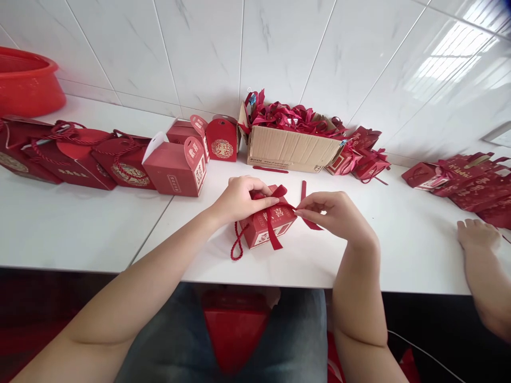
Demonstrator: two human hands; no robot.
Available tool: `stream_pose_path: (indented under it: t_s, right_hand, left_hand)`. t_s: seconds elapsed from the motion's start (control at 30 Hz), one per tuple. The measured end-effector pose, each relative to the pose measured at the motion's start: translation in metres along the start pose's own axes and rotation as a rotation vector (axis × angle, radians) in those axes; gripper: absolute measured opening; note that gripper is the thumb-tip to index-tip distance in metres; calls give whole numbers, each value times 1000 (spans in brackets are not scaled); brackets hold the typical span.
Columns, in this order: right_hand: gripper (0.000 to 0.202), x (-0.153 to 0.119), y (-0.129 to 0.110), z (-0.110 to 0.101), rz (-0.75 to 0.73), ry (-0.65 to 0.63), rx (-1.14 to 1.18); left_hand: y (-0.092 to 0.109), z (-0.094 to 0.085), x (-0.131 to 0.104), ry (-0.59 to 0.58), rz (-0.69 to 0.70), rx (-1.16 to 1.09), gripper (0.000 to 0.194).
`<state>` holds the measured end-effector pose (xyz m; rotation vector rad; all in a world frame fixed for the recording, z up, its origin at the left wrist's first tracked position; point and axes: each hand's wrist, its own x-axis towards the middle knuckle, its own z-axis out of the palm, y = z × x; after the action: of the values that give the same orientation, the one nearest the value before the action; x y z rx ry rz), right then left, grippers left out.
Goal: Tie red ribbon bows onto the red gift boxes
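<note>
A white table (311, 260) carries one red box (258, 237) near its edge, other red boxes (172, 169), a cardboard carton (291, 149) and a tub (30, 90).

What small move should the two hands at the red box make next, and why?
Perhaps the right hand should gently draw the ribbon snug: it pinches one part beside the red box, the left hand rests over the box, and one end hangs loose.
</note>
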<state>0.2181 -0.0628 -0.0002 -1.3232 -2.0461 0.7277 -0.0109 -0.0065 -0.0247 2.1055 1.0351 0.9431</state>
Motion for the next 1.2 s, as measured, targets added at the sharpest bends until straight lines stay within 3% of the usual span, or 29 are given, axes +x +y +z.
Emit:
stream_pose_path:
  t_s: [0.13,0.3,0.37,0.47,0.53,0.6,0.7,0.8,0.93,1.2]
  right_hand:
    - [21,0,-6,6,-99,-25,107]
    - [15,3,-6,13,-229,-269,86]
    - [15,5,-4,14,-288,-174,110]
    - [14,11,-1,16,-341,211,130]
    - [28,17,2,22,-345,336,97]
    - [42,24,4,29,-354,273,48]
    - [29,31,8,38,-359,208,26]
    - [15,32,10,40,-317,244,83]
    - [16,31,11,40,-227,273,144]
    - [15,32,18,41,-270,255,191]
  left_hand:
    - [-2,0,1,-2,28,10,26]
    - [-3,0,2,5,30,17,24]
    - [-2,-1,2,-4,36,13,25]
    - [-2,-3,2,-25,48,16,26]
    - [-2,-3,3,-37,55,4,27]
    - [-3,-2,3,-35,58,-41,30]
    - [-5,-1,2,-12,51,-138,37]
    - [-6,-3,1,-10,47,-166,40]
    - [-8,-12,0,2,43,-130,37]
    - [-8,-27,0,23,194,48,27]
